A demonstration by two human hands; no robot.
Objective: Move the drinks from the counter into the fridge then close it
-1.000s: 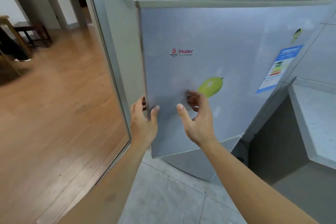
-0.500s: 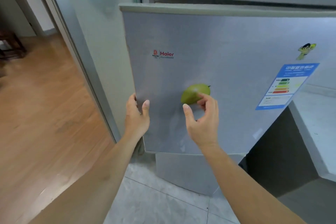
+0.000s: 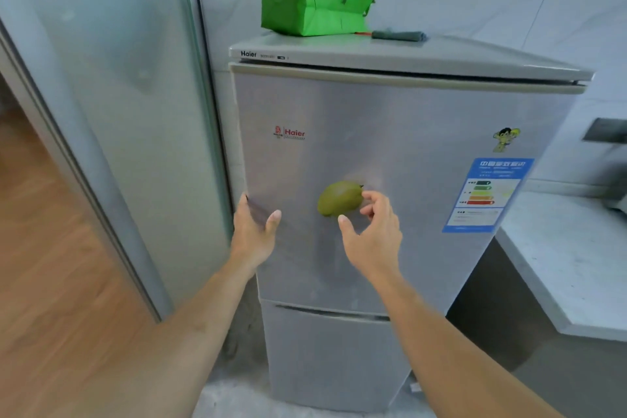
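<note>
A small silver fridge (image 3: 390, 132) stands in front of me, and its upper door lies flush against the cabinet. My left hand (image 3: 254, 234) rests flat on the door's left edge, fingers spread, holding nothing. My right hand (image 3: 371, 236) hovers just in front of the door with loosely curled fingers, next to a green fruit magnet (image 3: 340, 197). No drinks are in view.
A green bag (image 3: 312, 5) and a dark cloth (image 3: 400, 35) lie on top of the fridge. A pale counter (image 3: 570, 261) runs off to the right. A glass sliding door (image 3: 112, 119) stands at the left, with wooden floor (image 3: 44, 265) beyond it.
The upper fridge door has swung from partly open to flush with the cabinet. Both hands stayed at the door, and my view has risen to show the fridge top.
</note>
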